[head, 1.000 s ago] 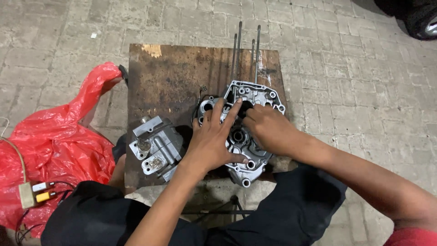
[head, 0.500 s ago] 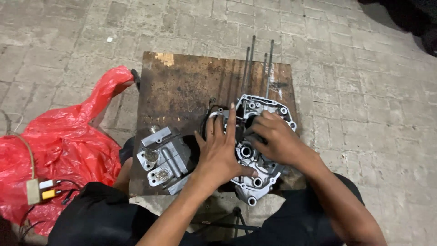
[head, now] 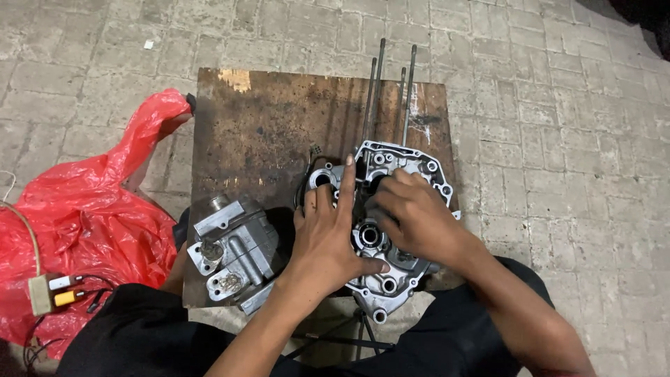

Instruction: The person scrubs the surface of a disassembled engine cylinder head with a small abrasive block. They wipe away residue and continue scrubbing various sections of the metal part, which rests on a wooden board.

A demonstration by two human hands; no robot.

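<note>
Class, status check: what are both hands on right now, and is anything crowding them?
Left hand flat on engine crankcase. Right hand fingers curled into its middle. Cylinder block close at left, on wooden board.

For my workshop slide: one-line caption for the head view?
Both hands, left hand and right hand, rest on a grey metal engine crankcase atop a rusty board.

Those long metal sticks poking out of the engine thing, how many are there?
4 long studs show, side by side, rising from the crankcase's far end over the wooden board. The hands hide part of the case, so others could be covered.
</note>
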